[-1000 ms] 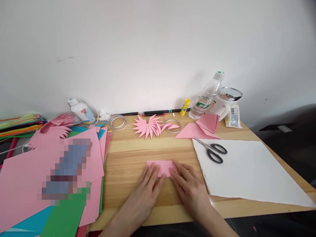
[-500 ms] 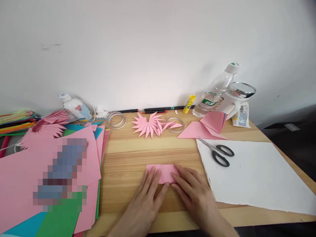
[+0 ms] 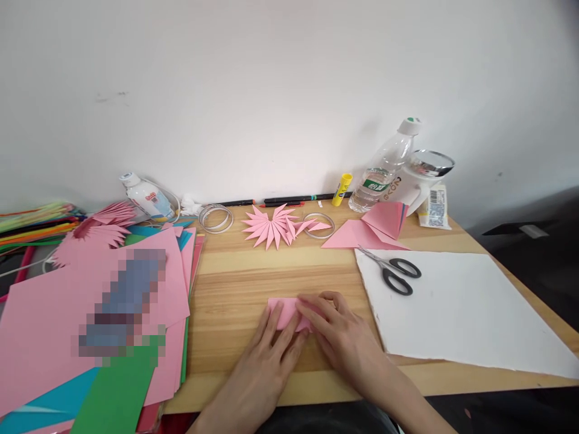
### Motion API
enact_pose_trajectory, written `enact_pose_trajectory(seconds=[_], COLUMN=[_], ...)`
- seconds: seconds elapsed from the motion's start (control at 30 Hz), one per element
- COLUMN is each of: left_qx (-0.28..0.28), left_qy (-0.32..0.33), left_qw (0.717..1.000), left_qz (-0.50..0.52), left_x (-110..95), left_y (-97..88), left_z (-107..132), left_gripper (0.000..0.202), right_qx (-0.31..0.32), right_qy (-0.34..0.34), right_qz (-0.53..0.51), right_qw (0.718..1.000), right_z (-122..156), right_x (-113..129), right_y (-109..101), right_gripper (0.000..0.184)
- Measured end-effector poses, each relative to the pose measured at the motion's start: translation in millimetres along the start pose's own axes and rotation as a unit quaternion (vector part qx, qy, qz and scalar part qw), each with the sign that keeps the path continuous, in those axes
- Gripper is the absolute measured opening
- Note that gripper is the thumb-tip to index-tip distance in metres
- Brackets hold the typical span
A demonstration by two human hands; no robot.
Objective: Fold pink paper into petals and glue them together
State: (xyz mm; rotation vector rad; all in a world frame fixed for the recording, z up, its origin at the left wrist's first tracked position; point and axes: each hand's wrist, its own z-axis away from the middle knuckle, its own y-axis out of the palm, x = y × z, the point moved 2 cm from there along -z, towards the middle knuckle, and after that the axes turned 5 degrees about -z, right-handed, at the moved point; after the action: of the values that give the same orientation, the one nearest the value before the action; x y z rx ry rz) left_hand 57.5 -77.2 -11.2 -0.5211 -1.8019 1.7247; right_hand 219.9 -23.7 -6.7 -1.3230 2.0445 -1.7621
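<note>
A small folded pink paper (image 3: 284, 310) lies on the wooden table (image 3: 253, 271) just in front of me. My left hand (image 3: 271, 355) rests flat with its fingers stretched onto the paper's near left part. My right hand (image 3: 344, 337) lies over the paper's right half, its fingers extended and pressing down on the fold. Most of the paper's right side is hidden under those fingers.
A stack of coloured sheets (image 3: 90, 319) fills the left. A large white sheet (image 3: 456, 307) with scissors (image 3: 393, 274) lies to the right. At the back are a pink paper fan (image 3: 271, 228), tape rings (image 3: 216, 218), a glue stick (image 3: 340, 188), a water bottle (image 3: 384, 166), folded pink paper (image 3: 366, 232) and pens (image 3: 294, 199).
My right hand has slid left across the pink paper, covering more of it. My left hand stays on the near left edge. The view has shifted slightly.
</note>
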Motion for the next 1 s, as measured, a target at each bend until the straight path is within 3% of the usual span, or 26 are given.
enact_pose_trajectory(seconds=[0.2, 0.7, 1.0], left_qx=[-0.01, -0.032, -0.033], left_qy=[-0.002, 0.016, 0.002], left_qw=[1.0, 0.999, 0.999], left_qz=[-0.002, 0.001, 0.01], left_x=[-1, 4, 0], left_y=[-0.1, 3.9, 7.4], left_z=[0, 1, 2], left_gripper=[0.075, 0.059, 0.073], right_qx=[0.0, 0.028, 0.034], right_qy=[-0.021, -0.01, 0.011], right_qz=[-0.044, -0.14, -0.173], right_qw=[0.999, 0.99, 0.984], right_z=[-12, -15, -15], right_x=[0, -4, -10], right_y=[-4, -3, 3], right_gripper=[0.031, 0.041, 0.035])
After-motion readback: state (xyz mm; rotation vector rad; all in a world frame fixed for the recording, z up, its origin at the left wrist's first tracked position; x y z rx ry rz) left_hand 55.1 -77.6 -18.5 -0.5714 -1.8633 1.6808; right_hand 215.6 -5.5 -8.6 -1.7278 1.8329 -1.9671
